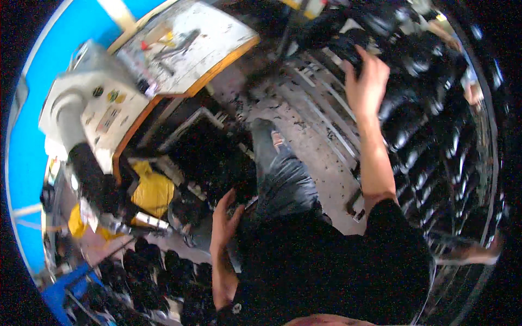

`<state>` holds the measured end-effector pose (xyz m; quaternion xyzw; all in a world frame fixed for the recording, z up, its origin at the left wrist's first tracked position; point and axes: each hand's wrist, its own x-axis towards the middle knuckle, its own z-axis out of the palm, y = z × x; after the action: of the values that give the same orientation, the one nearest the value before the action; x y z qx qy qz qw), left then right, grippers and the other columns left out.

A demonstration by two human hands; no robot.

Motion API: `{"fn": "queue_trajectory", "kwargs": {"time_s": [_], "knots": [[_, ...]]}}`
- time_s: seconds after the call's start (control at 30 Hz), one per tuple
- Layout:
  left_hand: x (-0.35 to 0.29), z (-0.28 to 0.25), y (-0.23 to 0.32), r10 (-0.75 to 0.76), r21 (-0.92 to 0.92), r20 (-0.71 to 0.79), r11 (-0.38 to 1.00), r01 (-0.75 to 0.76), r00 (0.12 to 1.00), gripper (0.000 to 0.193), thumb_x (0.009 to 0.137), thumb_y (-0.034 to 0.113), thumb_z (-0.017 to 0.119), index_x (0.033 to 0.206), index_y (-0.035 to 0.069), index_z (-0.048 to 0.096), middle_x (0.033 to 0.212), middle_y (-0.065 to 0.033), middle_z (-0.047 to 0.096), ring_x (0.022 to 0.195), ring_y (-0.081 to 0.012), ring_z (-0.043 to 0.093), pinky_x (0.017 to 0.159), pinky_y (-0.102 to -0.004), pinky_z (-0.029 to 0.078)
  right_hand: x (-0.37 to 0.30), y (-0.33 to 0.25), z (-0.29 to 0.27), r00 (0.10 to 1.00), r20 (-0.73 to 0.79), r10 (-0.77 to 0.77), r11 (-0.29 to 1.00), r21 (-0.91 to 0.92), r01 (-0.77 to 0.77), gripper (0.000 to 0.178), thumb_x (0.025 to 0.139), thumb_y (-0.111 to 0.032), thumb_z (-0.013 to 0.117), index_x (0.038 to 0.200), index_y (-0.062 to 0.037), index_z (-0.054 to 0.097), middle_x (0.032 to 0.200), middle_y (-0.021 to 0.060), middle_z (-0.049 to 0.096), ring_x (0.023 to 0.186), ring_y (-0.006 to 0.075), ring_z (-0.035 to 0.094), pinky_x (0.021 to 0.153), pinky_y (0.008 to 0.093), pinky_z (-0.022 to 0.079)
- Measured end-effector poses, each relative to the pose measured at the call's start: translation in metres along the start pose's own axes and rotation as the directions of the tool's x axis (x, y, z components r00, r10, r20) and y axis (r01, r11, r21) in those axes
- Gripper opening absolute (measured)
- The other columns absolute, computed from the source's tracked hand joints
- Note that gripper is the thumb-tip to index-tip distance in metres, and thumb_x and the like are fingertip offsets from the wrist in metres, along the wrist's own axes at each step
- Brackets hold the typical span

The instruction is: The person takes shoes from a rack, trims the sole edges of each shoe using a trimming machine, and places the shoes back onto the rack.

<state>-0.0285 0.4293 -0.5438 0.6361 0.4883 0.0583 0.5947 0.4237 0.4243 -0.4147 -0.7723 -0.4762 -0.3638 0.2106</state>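
Observation:
My right hand is stretched forward at the upper right, thumb and fingers apart. Its fingertips are right beside glossy, rounded black pieces stacked in rows; blur hides their exact kind, and I cannot tell whether I touch one. Low by my left thigh is my left hand, its fingers spread and nothing plainly held. A thin pale streak shows near those fingertips, too blurred to name.
A white-topped workbench with small tools stands ahead left, beside a pale machine with a grey duct. Yellow bags lie below it. Metal slats run along the floor at right. More dark pieces lie lower left.

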Motion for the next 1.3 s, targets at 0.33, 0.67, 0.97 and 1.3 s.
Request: {"fn": "queue_trajectory", "kwargs": {"time_s": [0.33,0.67,0.97,1.3], "knots": [[-0.024,-0.05,0.03,0.066,-0.819,-0.363,0.453,-0.352,0.93,0.092,0.084,0.007,0.071,0.157,0.005,0.016,0.144,-0.0107,0.049,0.128,-0.0252,0.051,0.105,-0.0373,0.043,-0.101,-0.152,-0.045,0.505,0.807,0.304,-0.299,0.585,-0.754,0.054,0.099,-0.014,0.061,0.146,0.0008,0.04,0.137,0.0118,0.055,0.121,0.0221,0.056,0.105,0.0383,0.045],[-0.064,-0.087,0.08,0.14,-0.71,-0.426,0.56,-0.426,0.894,0.118,0.069,0.009,0.089,0.158,0.004,0.013,0.16,-0.0181,0.027,0.143,-0.0294,0.036,0.116,-0.0428,0.031,-0.102,-0.111,-0.011,0.523,0.849,0.077,-0.331,0.517,-0.79,0.074,0.083,-0.034,0.08,0.142,-0.0083,0.045,0.137,0.009,0.056,0.122,0.0281,0.057,0.1,0.0461,0.051],[-0.056,-0.073,0.038,-0.1,-0.833,-0.324,0.502,-0.233,0.941,0.126,0.06,0.014,0.095,0.157,0.006,0.016,0.154,-0.0151,0.036,0.134,-0.0275,0.046,0.11,-0.0425,0.041,-0.032,-0.116,-0.034,0.74,0.672,-0.03,-0.154,0.728,-0.668,0.093,0.067,-0.021,0.09,0.145,-0.0011,0.043,0.134,0.0127,0.058,0.12,0.0285,0.058,0.101,0.0427,0.048],[-0.069,-0.098,0.0,0.093,-0.649,-0.701,0.327,-0.687,0.707,0.115,0.063,0.021,0.092,0.155,0.009,0.024,0.154,-0.0175,0.035,0.136,-0.0305,0.045,0.111,-0.0445,0.041,-0.022,-0.205,-0.03,0.591,0.657,-0.468,0.048,0.686,-0.726,0.092,0.062,-0.009,0.091,0.142,-0.0074,0.046,0.137,0.0087,0.056,0.122,0.0236,0.056,0.102,0.0389,0.049]]}}
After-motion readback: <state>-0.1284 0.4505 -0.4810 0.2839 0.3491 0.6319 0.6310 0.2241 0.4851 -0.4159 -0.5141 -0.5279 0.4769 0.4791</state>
